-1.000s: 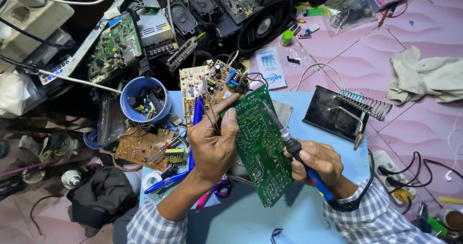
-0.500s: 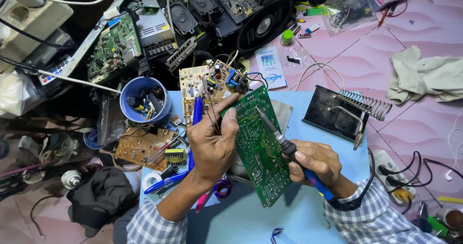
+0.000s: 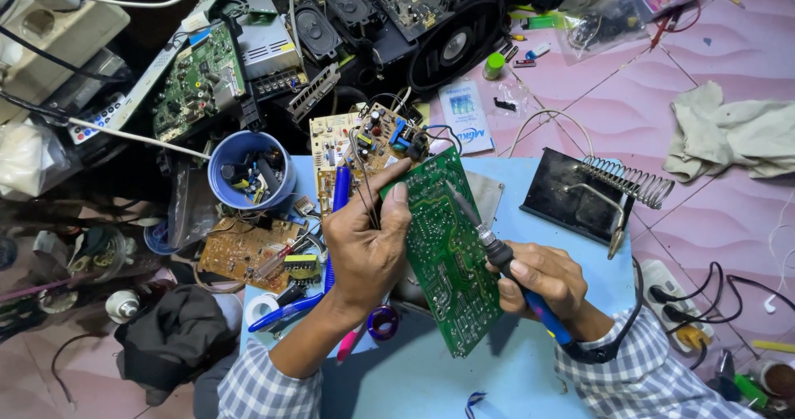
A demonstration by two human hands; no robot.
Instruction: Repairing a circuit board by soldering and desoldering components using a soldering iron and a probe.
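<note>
Left hand (image 3: 364, 249) is rising from a checked sleeve, fingers curled closed in a grip, thumb extended upward. Right hand (image 3: 542, 280) is lying lower, fingers wrapped shut, wrist bent inward.

Bare blue mat (image 3: 530, 361) lies free below the green board (image 3: 447, 253); clutter crowds left.

The circuit board (image 3: 447, 257) at the centre is green, speckled with silver solder dots. The soldering iron (image 3: 513, 274) has a black grip and a blue handle. The table (image 3: 530, 369) beneath is light blue. At 9 o'clock from the green board stands a blue cup (image 3: 222, 189); below it lies a brown board (image 3: 240, 249). A tan board (image 3: 356, 142) lies at 11 o'clock. The stand (image 3: 571, 195) at 2 o'clock is black with a silver coil. The floor (image 3: 629, 113) is pink tile with a wavy pattern. Both sleeves (image 3: 646, 382) are blue-and-white checked.
</note>
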